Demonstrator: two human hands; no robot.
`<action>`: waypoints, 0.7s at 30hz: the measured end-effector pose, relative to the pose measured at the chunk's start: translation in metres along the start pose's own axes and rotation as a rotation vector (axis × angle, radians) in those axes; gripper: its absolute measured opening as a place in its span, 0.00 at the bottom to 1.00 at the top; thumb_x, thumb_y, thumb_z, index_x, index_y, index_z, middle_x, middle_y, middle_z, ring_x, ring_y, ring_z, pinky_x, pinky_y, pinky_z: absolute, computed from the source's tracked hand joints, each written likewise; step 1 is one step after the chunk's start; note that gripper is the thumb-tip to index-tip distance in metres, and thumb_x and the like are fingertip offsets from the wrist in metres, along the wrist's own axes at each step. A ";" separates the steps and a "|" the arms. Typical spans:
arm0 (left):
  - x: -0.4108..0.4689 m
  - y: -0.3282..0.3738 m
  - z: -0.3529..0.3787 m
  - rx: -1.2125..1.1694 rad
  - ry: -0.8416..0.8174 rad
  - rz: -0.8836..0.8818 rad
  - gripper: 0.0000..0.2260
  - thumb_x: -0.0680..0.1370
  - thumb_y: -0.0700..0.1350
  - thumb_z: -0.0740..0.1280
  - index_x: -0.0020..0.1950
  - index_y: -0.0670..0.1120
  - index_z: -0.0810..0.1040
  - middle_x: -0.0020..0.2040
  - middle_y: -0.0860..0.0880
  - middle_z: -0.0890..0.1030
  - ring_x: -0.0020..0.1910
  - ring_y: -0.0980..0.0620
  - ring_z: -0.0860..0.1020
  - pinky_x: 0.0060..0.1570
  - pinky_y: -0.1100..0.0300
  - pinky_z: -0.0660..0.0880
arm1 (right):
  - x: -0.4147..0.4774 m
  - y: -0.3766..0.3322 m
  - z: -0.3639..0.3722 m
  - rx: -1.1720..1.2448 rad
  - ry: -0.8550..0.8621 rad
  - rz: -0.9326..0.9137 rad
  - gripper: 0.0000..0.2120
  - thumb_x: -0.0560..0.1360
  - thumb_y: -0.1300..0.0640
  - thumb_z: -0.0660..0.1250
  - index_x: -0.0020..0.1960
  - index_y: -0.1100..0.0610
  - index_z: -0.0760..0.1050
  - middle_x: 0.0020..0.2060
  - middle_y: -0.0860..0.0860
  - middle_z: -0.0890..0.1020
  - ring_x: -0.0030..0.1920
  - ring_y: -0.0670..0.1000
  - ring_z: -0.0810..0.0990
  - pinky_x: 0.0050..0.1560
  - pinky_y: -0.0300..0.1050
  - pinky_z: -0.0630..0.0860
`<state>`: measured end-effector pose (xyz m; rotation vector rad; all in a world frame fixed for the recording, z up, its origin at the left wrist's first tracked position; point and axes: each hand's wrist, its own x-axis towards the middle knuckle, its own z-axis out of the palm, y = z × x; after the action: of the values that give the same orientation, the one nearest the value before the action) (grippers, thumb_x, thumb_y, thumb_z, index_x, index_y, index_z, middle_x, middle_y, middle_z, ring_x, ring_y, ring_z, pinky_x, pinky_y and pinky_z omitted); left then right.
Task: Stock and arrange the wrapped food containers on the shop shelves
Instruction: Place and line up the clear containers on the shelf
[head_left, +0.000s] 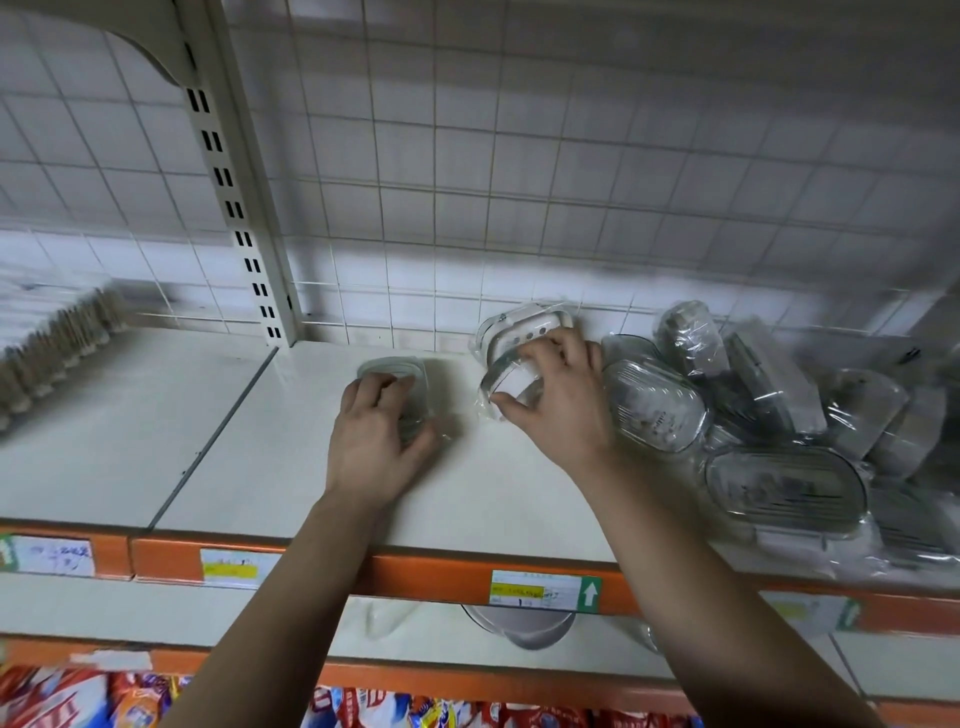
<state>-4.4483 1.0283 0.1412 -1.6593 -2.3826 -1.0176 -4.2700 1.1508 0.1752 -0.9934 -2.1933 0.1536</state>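
1. A white shelf (291, 467) with an orange front edge was seen across the view, backed by a wire grid (519, 182).
2. A heap of wrapped containers (779, 426) was piled loosely on the shelf's right part, some flat, some on edge.
3. The right hand (558, 400) was curled round a tilted container (511, 338), gripped in its clear wrap just left of the heap and near the grid, with the thumb at its lower rim.
4. The left hand (379, 431) was laid over a flat container (392, 370) at mid-shelf, apart from the tilted one. Its fingers were bent across the lid and its thumb was set along the right edge.
5. A price label (545, 590) was fixed to the orange edge, below the right forearm.
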 end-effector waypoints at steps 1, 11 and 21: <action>0.000 0.000 0.000 -0.001 -0.009 -0.009 0.33 0.71 0.63 0.57 0.66 0.42 0.77 0.58 0.44 0.76 0.60 0.41 0.70 0.57 0.51 0.72 | -0.003 -0.001 -0.001 -0.007 0.001 -0.002 0.23 0.64 0.47 0.78 0.54 0.56 0.78 0.59 0.54 0.75 0.58 0.59 0.70 0.59 0.46 0.66; -0.005 0.005 -0.006 0.071 -0.063 -0.070 0.32 0.70 0.64 0.56 0.68 0.47 0.76 0.65 0.49 0.75 0.68 0.42 0.68 0.65 0.48 0.68 | -0.047 0.000 0.001 -0.229 -0.224 0.172 0.24 0.71 0.40 0.68 0.63 0.50 0.73 0.65 0.54 0.68 0.60 0.61 0.71 0.54 0.51 0.72; -0.033 0.020 -0.008 -0.001 -0.017 -0.052 0.19 0.76 0.48 0.71 0.65 0.42 0.78 0.63 0.42 0.78 0.66 0.37 0.72 0.74 0.48 0.60 | -0.074 -0.001 -0.012 -0.015 -0.123 0.050 0.19 0.66 0.46 0.76 0.47 0.57 0.75 0.53 0.51 0.78 0.51 0.57 0.78 0.52 0.46 0.68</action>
<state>-4.4196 1.0015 0.1435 -1.6210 -2.4483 -1.0160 -4.2300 1.0966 0.1431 -1.0732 -2.2845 0.2266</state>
